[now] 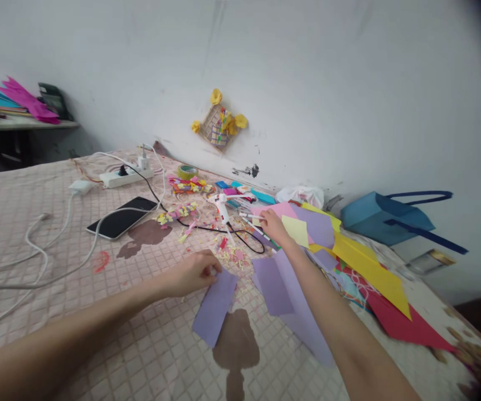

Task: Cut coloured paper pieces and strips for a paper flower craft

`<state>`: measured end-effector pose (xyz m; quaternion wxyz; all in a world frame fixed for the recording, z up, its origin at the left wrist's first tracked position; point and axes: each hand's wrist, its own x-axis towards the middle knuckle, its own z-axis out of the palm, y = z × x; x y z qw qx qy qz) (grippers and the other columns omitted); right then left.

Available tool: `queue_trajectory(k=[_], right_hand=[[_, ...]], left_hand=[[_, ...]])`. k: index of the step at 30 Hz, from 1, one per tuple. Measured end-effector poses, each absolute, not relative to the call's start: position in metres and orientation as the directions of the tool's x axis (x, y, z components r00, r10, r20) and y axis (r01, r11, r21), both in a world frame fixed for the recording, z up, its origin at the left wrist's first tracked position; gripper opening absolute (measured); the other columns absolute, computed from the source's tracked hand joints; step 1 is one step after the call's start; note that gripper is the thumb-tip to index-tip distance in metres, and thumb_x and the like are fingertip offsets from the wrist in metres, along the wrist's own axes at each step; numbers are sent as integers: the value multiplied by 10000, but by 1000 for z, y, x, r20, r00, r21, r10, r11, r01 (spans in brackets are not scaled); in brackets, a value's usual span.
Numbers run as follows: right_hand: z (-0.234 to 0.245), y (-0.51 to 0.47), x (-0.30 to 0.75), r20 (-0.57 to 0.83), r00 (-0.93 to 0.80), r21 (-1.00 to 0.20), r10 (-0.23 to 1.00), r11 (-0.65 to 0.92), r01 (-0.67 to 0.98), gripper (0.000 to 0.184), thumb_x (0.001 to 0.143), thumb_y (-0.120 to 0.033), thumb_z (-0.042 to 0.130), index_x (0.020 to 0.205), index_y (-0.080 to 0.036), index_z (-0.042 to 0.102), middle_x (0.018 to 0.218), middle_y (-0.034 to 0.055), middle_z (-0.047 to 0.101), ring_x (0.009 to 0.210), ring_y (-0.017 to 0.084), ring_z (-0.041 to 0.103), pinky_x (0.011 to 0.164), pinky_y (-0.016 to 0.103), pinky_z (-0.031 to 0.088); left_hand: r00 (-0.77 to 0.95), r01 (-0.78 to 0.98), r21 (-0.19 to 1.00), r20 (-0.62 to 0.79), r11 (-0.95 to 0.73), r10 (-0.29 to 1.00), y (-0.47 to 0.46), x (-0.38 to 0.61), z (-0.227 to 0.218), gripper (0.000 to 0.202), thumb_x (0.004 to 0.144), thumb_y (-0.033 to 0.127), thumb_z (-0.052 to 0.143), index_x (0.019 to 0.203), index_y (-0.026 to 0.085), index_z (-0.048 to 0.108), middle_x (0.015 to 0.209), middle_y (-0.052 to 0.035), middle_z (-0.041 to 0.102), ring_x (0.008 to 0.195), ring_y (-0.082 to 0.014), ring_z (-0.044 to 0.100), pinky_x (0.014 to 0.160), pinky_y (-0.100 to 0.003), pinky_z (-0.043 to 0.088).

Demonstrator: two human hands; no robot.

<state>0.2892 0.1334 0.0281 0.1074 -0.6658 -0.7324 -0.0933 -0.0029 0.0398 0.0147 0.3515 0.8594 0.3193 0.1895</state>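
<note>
My left hand [194,273] pinches the top end of a lilac paper strip [215,307], which lies on the quilted bedsheet [140,345]. Scraps of cut paper [232,256] are scattered just beyond that hand. My right hand [273,225] rests on a pink paper sheet [280,210] at the near side of a loose pile of coloured paper. Its fingers meet several white pens [251,216], and I cannot tell whether they grip them. A large lilac sheet [294,312] lies under my right forearm.
A white hot glue gun [222,209] with a black cord stands beyond my hands. To the left lie a black smartphone [121,217], white cables and a power strip [125,177]. Green tape, yellow and red paper, a blue bag and a wall-mounted paper craft are nearby.
</note>
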Motion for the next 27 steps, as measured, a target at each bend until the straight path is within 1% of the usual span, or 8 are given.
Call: queue_trajectory(k=[6, 10, 15, 19, 24, 25, 26, 27], right_hand=[[24, 162, 277, 160, -126, 101, 979, 111, 989, 197, 859, -189, 464, 1027, -156, 561, 1003, 94, 592, 914, 198, 563, 788, 316, 428], [23, 182, 277, 62, -129, 166, 990, 118, 979, 288, 870, -293, 505, 1121, -153, 522, 1110, 80, 553, 944, 189, 567, 790, 382, 483], [30, 189, 274, 24, -175, 194, 984, 167, 967, 304, 864, -294, 515, 1127, -143, 520, 1120, 90, 549, 946, 192, 568, 791, 384, 486], [43, 178, 271, 166, -212, 165, 963, 185, 969, 192, 882, -207, 452, 1026, -127, 550, 982, 126, 621, 870, 206, 598, 721, 293, 447], [62, 136, 266, 452, -191, 61, 871, 184, 981, 258, 916, -260, 314, 1106, -135, 435, 1018, 132, 598, 869, 212, 578, 703, 293, 407], [65, 122, 263, 526, -173, 15, 833, 195, 981, 248, 914, -273, 307, 1095, -143, 417, 977, 117, 595, 858, 201, 569, 706, 292, 407], [69, 108, 258, 681, -103, -153, 725, 278, 948, 203, 894, -286, 355, 1033, -160, 430, 886, 87, 594, 791, 188, 565, 681, 288, 409], [71, 92, 252, 769, -2, -313, 639, 380, 870, 160, 878, -300, 392, 983, -184, 429, 806, 47, 571, 714, 164, 549, 639, 273, 408]], left_hand=[[700, 398, 767, 101, -504, 707, 37, 1, 6, 218, 693, 166, 533, 899, 152, 602, 869, -53, 582, 676, -128, 548, 595, -224, 429], [709, 394, 760, 107, -517, 697, 34, 4, 2, 236, 661, 140, 543, 890, 146, 602, 852, -47, 575, 665, -119, 534, 582, -214, 422], [720, 405, 737, 108, -541, 686, 31, 5, 5, 257, 641, 113, 538, 887, 150, 603, 860, -38, 573, 668, -109, 521, 576, -199, 421], [708, 403, 745, 114, -532, 697, 30, 5, 6, 233, 660, 112, 526, 879, 149, 596, 840, -38, 583, 679, -114, 536, 588, -202, 434], [670, 369, 770, 168, -521, 723, 31, 5, 6, 168, 734, 149, 497, 874, 149, 590, 846, -46, 595, 674, -114, 549, 589, -216, 445], [647, 362, 778, 187, -514, 739, 31, 5, 7, 154, 744, 161, 500, 871, 150, 587, 857, -47, 596, 675, -113, 551, 587, -218, 445], [614, 350, 788, 216, -507, 759, 32, 6, 8, 148, 754, 175, 504, 877, 152, 583, 876, -49, 596, 678, -111, 553, 588, -219, 446], [574, 334, 798, 249, -501, 780, 32, 6, 10, 148, 765, 191, 508, 890, 155, 577, 904, -51, 595, 686, -110, 555, 594, -221, 448]])
